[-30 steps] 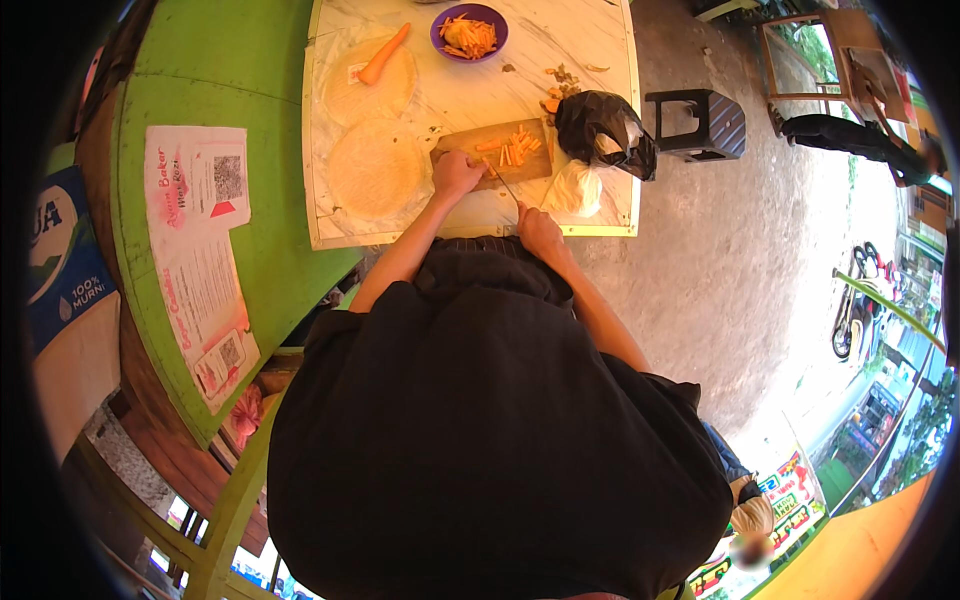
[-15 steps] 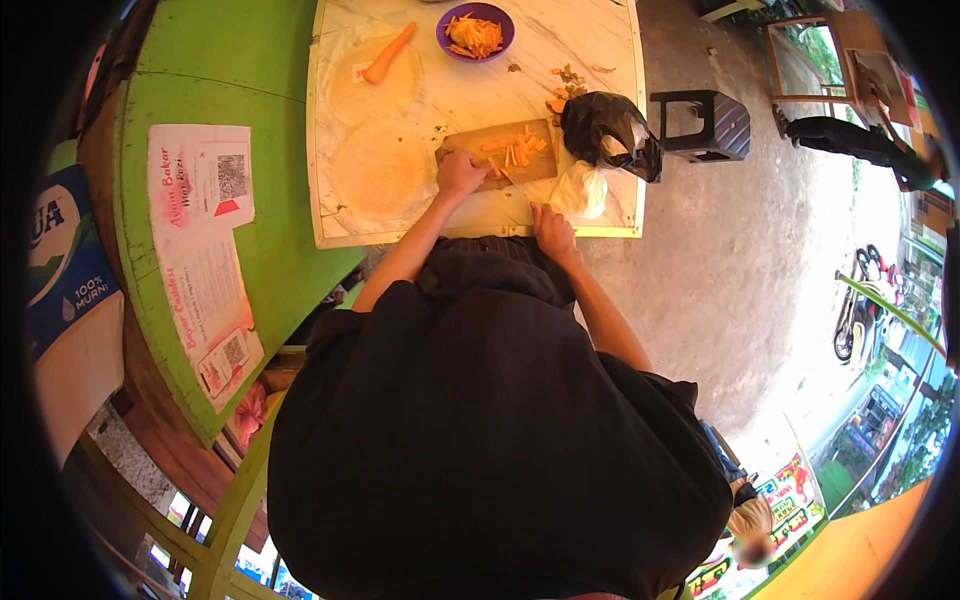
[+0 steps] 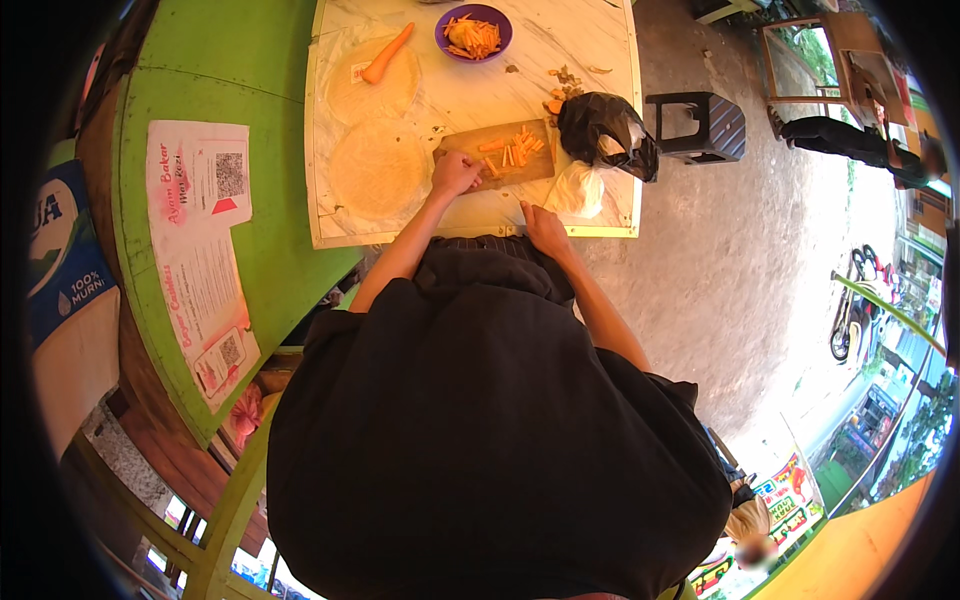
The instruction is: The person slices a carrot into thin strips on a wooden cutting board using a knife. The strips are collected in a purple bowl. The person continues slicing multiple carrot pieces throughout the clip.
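A wooden cutting board (image 3: 465,144) lies on the marbled table, with cut carrot sticks (image 3: 520,150) spread over its right half. My left hand (image 3: 458,174) rests at the board's near left edge, its fingers bent together; whatever they pinch is too small to make out. Close to the table's front edge, my right hand (image 3: 545,229) is closed around what looks like a slim knife, its blade barely visible. Beyond the board stands a purple bowl (image 3: 441,42) of carrot sticks. A whole peeled carrot (image 3: 388,54) lies at the far left.
Two round translucent sheets or lids (image 3: 375,168) lie left of the board. A black plastic bag (image 3: 603,128) and a whitish bag (image 3: 578,191) sit at its right, with peel scraps (image 3: 567,82) behind. A dark plastic stool (image 3: 712,128) stands right of the table (image 3: 420,228).
My right hand has drawn slightly left and toward me, and the blade no longer shows over the board. My left hand has shifted slightly left, away from the cut sticks.
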`<move>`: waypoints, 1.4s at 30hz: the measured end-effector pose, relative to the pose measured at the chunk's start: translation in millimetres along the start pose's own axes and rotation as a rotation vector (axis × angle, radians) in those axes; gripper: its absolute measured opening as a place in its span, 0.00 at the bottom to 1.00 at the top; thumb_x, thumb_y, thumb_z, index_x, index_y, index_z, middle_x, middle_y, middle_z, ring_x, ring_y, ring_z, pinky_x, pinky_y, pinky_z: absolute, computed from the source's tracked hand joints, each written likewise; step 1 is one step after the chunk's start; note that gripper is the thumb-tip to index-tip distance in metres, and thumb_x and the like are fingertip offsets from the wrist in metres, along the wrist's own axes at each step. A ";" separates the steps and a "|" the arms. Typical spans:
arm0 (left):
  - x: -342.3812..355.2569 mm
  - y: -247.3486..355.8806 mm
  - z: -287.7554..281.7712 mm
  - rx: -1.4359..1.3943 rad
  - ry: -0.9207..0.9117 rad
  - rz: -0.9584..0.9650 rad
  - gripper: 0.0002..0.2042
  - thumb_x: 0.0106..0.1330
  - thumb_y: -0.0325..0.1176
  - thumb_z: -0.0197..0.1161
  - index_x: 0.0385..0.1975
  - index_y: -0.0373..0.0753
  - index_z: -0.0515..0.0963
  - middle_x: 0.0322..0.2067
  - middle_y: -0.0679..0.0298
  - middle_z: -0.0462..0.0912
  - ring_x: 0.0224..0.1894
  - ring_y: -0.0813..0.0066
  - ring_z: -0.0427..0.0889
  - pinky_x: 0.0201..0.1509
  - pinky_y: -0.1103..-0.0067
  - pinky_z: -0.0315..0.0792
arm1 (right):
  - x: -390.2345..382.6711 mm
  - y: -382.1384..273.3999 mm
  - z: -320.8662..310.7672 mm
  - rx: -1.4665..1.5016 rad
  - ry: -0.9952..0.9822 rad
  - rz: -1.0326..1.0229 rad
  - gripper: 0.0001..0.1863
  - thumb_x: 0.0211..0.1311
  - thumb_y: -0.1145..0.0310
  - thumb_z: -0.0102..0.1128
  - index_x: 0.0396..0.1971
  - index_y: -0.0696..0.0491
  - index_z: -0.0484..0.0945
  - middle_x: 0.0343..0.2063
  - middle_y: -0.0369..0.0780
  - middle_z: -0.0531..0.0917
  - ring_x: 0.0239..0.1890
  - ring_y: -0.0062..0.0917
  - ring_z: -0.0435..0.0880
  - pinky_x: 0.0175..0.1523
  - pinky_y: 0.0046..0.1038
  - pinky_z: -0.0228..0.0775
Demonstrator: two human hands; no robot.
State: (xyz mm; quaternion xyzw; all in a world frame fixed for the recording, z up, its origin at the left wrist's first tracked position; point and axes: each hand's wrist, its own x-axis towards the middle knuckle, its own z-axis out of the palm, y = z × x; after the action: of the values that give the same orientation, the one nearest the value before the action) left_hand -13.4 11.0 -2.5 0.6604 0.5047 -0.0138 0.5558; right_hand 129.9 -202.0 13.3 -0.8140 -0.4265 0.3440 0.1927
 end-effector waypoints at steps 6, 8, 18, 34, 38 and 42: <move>0.3 -2.6 1.0 -0.049 0.009 0.004 0.16 0.75 0.36 0.58 0.33 0.29 0.84 0.26 0.57 0.89 0.26 0.74 0.88 0.33 0.78 0.81 | 15.6 14.6 24.3 -0.112 -0.052 -0.112 0.24 0.81 0.55 0.42 0.41 0.62 0.79 0.36 0.61 0.84 0.41 0.61 0.82 0.44 0.55 0.73; -1.9 -3.4 1.0 -0.057 0.028 0.015 0.16 0.75 0.36 0.56 0.33 0.29 0.84 0.26 0.56 0.89 0.26 0.74 0.88 0.34 0.78 0.81 | 14.7 18.9 26.0 -0.212 -0.034 -0.248 0.22 0.81 0.57 0.41 0.43 0.62 0.78 0.36 0.61 0.84 0.41 0.61 0.82 0.44 0.55 0.73; 3.2 -9.0 2.8 -0.076 0.031 0.008 0.16 0.72 0.37 0.56 0.31 0.32 0.85 0.25 0.60 0.89 0.26 0.74 0.88 0.35 0.76 0.81 | 20.4 32.6 20.3 0.220 0.040 0.137 0.34 0.80 0.44 0.41 0.26 0.60 0.77 0.21 0.50 0.80 0.23 0.43 0.81 0.29 0.41 0.72; -2.7 26.2 7.6 0.470 0.368 0.565 0.10 0.68 0.28 0.64 0.46 0.35 0.81 0.46 0.56 0.74 0.53 0.56 0.72 0.58 0.63 0.69 | 28.1 11.5 -37.3 0.727 -0.349 0.481 0.32 0.79 0.41 0.43 0.21 0.52 0.69 0.12 0.32 0.65 0.13 0.19 0.62 0.19 0.26 0.57; 5.0 17.0 11.6 0.505 0.397 0.658 0.07 0.66 0.29 0.66 0.41 0.36 0.82 0.42 0.58 0.76 0.50 0.58 0.74 0.58 0.62 0.68 | 25.8 28.1 -16.6 0.164 0.124 0.145 0.37 0.77 0.43 0.49 0.17 0.63 0.73 0.13 0.45 0.73 0.19 0.32 0.77 0.28 0.38 0.68; 3.6 7.4 11.4 0.475 0.434 0.669 0.07 0.65 0.27 0.67 0.40 0.34 0.82 0.40 0.57 0.79 0.48 0.58 0.76 0.57 0.63 0.69 | 18.6 4.7 -28.6 0.216 0.085 0.169 0.34 0.76 0.47 0.51 0.26 0.68 0.78 0.27 0.64 0.79 0.34 0.63 0.80 0.40 0.53 0.68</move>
State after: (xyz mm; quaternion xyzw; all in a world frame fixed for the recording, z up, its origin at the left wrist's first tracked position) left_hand -0.4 5.7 -3.6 0.8836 0.3512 0.1895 0.2447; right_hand 160.6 -189.9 22.7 -0.8353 -0.3086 0.3682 0.2674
